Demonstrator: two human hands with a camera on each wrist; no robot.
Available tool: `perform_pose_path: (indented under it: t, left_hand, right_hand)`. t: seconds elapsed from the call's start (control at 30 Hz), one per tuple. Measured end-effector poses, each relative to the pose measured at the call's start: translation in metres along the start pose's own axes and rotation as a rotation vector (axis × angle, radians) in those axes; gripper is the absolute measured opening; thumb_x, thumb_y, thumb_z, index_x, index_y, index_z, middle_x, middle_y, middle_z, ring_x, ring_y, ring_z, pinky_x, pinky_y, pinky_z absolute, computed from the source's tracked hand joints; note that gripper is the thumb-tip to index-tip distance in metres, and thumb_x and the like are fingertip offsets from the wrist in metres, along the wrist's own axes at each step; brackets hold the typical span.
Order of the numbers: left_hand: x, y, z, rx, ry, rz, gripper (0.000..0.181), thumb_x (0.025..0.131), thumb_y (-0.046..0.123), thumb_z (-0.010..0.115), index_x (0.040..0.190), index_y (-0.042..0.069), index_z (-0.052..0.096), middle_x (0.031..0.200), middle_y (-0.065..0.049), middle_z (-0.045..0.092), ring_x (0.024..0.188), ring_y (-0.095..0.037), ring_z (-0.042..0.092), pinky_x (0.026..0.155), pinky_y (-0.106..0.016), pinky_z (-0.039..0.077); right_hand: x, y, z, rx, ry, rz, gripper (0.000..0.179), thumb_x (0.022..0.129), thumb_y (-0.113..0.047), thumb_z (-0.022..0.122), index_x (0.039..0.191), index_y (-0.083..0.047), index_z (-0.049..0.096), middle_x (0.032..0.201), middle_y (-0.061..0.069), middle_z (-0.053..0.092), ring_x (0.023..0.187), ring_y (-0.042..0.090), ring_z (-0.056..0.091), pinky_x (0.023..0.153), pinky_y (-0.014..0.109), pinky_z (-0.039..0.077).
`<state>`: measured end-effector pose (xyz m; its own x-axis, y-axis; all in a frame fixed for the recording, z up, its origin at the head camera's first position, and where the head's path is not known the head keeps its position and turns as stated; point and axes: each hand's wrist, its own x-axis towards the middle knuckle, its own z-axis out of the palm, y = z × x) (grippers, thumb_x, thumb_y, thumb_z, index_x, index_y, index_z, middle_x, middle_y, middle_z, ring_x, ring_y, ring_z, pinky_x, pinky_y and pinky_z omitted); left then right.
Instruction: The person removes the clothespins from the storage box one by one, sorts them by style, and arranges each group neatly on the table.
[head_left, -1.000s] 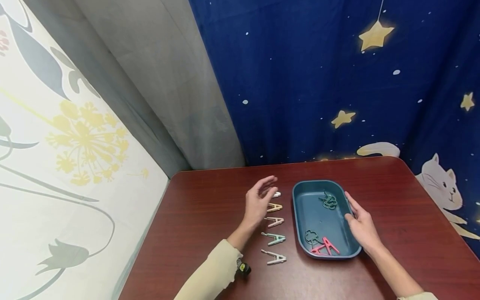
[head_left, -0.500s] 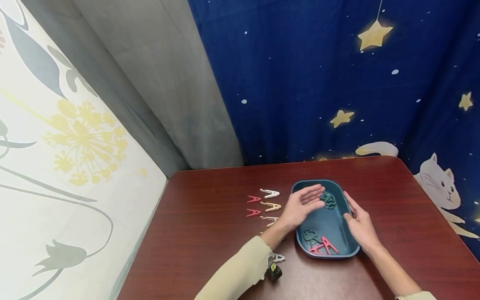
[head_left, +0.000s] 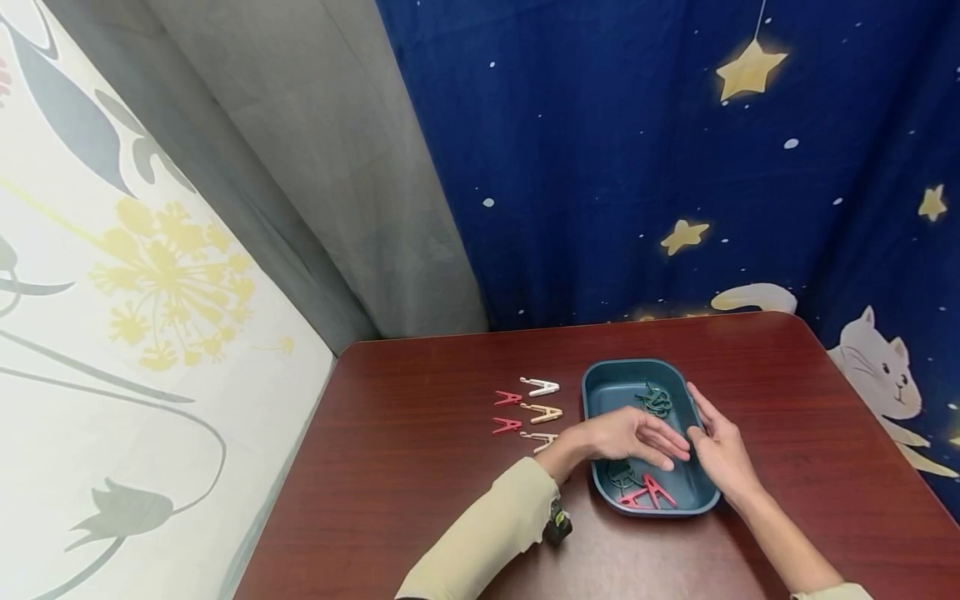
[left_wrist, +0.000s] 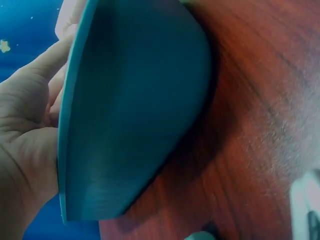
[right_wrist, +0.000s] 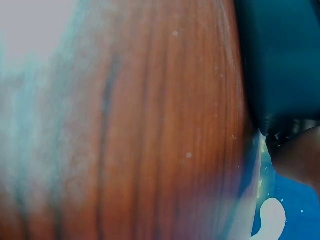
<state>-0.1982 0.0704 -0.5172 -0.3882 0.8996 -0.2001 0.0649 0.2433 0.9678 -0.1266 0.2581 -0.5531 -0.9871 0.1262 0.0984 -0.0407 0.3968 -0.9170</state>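
A dark teal tray (head_left: 626,364) with raised walls sits on the table. My right hand (head_left: 722,454) grips its right rim, thumb on the inner side; in the right wrist view only a finger (right_wrist: 300,157) shows beside the tray wall. My left hand (head_left: 628,435) hovers over the tray, fingers loosely extended and holding nothing; its palm (left_wrist: 25,145) appears behind the tray's wall (left_wrist: 135,100) in the left wrist view. Inside lie dark green outline-shaped pieces (head_left: 656,401) at the far end, another green piece (head_left: 621,474) and pink clothespins (head_left: 658,490) at the near end.
Left of the tray lie a white clothespin (head_left: 542,387), a yellow clothespin (head_left: 543,413), a pale pink clothespin (head_left: 537,437) partly behind my left wrist, and two red clothespins (head_left: 507,398). The brown table (head_left: 420,417) meets a blue curtain (head_left: 570,167) at the back.
My left hand has moved right from the clothespins, over the tray, then nearer to me. The two red clothespins left of the row have come into sight. My right hand keeps hold of the tray.
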Motion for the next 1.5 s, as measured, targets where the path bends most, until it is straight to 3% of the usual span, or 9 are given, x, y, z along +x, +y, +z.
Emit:
perform_pose_path:
  t: [0.1,0.27,0.5,0.6,1.0,1.1,1.2,1.3,1.5]
  left_hand:
    - [0.002,0.000,0.002,0.005,-0.058,-0.076,0.037,0.087,-0.004,0.070,0.123,0.000,0.066,0.114,-0.008,0.073,0.106,-0.008,0.068,0.089,-0.020,0.052]
    - [0.006,-0.001,0.004,0.000,-0.113,-0.144,0.035,0.086,-0.009,0.069,0.120,-0.004,0.066,0.112,-0.014,0.072,0.103,-0.014,0.070,0.085,-0.022,0.054]
    - [0.007,-0.002,0.012,0.012,-0.140,-0.223,0.031,0.086,-0.013,0.067,0.116,-0.007,0.067,0.104,-0.014,0.074,0.084,-0.014,0.073,0.079,-0.026,0.057]
    - [0.007,-0.004,0.017,0.070,-0.137,-0.238,0.027,0.085,-0.012,0.068,0.111,-0.005,0.069,0.096,-0.010,0.076,0.078,-0.013,0.072,0.077,-0.025,0.057]
    - [0.007,-0.005,0.023,0.486,-0.175,-0.171,0.017,0.085,0.003,0.075,0.101,0.010,0.073,0.083,0.011,0.074,0.072,0.003,0.067,0.072,-0.011,0.051]
    - [0.006,-0.005,0.023,0.465,-0.169,-0.172,0.015,0.086,0.004,0.075,0.099,0.011,0.073,0.081,0.012,0.074,0.071,0.002,0.068,0.072,-0.012,0.053]
    - [0.007,-0.006,0.022,0.324,-0.163,-0.153,0.014,0.087,-0.001,0.073,0.099,0.006,0.072,0.082,0.008,0.074,0.074,-0.002,0.070,0.075,-0.017,0.055]
    - [0.008,-0.006,0.018,0.245,-0.157,-0.085,0.015,0.087,-0.003,0.071,0.101,0.003,0.071,0.085,0.005,0.075,0.079,-0.002,0.071,0.078,-0.020,0.055]
    - [0.009,-0.005,0.011,0.344,-0.124,0.046,0.022,0.092,0.004,0.068,0.114,0.009,0.071,0.094,0.011,0.073,0.085,0.005,0.067,0.081,-0.015,0.052]
  right_hand:
    - [0.000,0.000,0.000,-0.001,0.006,0.000,0.067,0.100,0.001,0.044,0.158,-0.026,0.024,0.148,0.024,0.043,0.134,0.040,0.042,0.085,-0.003,0.028]
    - [-0.001,0.000,0.000,-0.004,0.010,-0.002,0.067,0.100,0.001,0.044,0.158,-0.026,0.024,0.148,0.025,0.043,0.135,0.040,0.040,0.085,-0.003,0.027]
    - [-0.002,0.000,0.001,0.007,0.017,-0.020,0.068,0.099,0.002,0.045,0.157,-0.025,0.025,0.147,0.025,0.043,0.135,0.039,0.039,0.087,-0.003,0.027]
    - [-0.002,0.000,0.001,0.014,0.012,-0.026,0.068,0.099,0.002,0.045,0.157,-0.025,0.025,0.147,0.025,0.043,0.135,0.039,0.038,0.087,-0.003,0.028]
    - [-0.002,-0.001,0.001,0.018,0.010,-0.034,0.067,0.099,0.002,0.045,0.157,-0.025,0.026,0.149,0.023,0.041,0.137,0.035,0.036,0.089,-0.002,0.029]
    - [-0.002,0.000,0.001,0.013,0.010,-0.025,0.067,0.099,0.002,0.045,0.157,-0.025,0.025,0.149,0.023,0.041,0.137,0.035,0.036,0.088,-0.002,0.029]
    - [-0.002,0.000,0.001,0.011,0.011,-0.019,0.066,0.099,0.002,0.045,0.157,-0.024,0.025,0.149,0.023,0.041,0.136,0.037,0.038,0.087,-0.003,0.028]
    - [-0.002,0.000,0.001,0.008,0.012,-0.022,0.066,0.099,0.002,0.045,0.157,-0.023,0.026,0.148,0.024,0.042,0.135,0.040,0.039,0.087,-0.003,0.028]
    - [-0.002,-0.001,0.001,-0.016,0.002,0.001,0.068,0.099,-0.001,0.045,0.157,-0.028,0.023,0.148,0.024,0.043,0.134,0.037,0.041,0.085,-0.001,0.029]
